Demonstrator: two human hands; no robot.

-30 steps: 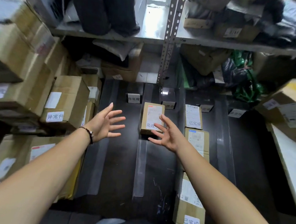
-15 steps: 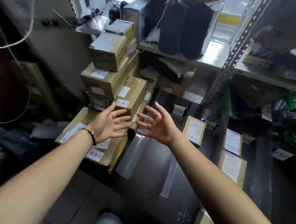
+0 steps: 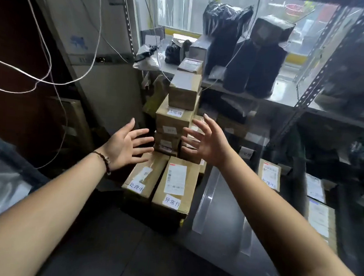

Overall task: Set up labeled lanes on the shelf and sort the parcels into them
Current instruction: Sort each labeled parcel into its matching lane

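A stack of cardboard parcels (image 3: 173,120) rises by the left edge of the dark shelf (image 3: 219,236). Two long boxes lie side by side at its near foot, the left box (image 3: 144,176) and the right box (image 3: 175,186), each with a white handwritten label. Flat parcels (image 3: 269,177) lie farther right on the shelf. The left hand (image 3: 125,144) and the right hand (image 3: 208,139) hover in front of the stack, palms turned toward each other, fingers spread, holding nothing. Clear tape strips (image 3: 211,203) run from near to far along the shelf surface, and a small label card (image 3: 246,153) stands at their far end. An upper shelf (image 3: 285,99) carries black bags (image 3: 245,62) before a window (image 3: 184,10). A perforated metal post (image 3: 314,82) slants up on the right. White cables (image 3: 42,73) hang across the dim left wall.
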